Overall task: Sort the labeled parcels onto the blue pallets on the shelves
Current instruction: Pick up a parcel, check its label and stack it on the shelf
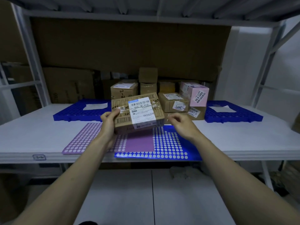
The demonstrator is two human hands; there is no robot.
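— Two blue plastic grid pallets sit on the white shelf board (32, 127), and both have no box on them yet. The left blue pallet (71, 113) is near the back left, and the right blue pallet (233, 115) is near the back right. Each one only has a white paper on it.

— So where is the parcel now?

— The left hand (108, 122) holds a flat brown cardboard parcel with a white barcode label (139, 112). Its fingers and thumb curl round the parcel's left end. The parcel is lifted up over the middle of the shelf board, above a purple dotted sheet (90, 138) and a blue dotted sheet (168, 143) near the front edge.

— And the other hand?

— The right hand (181, 125) is just beside the parcel's right end. Its fingers are loosely bent and hold nothing.

— Is much work left?

— I think almost all of it. A pile of brown cardboard boxes (172, 103) and a pink box with a number sticker (196, 95) wait at the back middle, between the pallets. I think the person is reading the label to pick a side.
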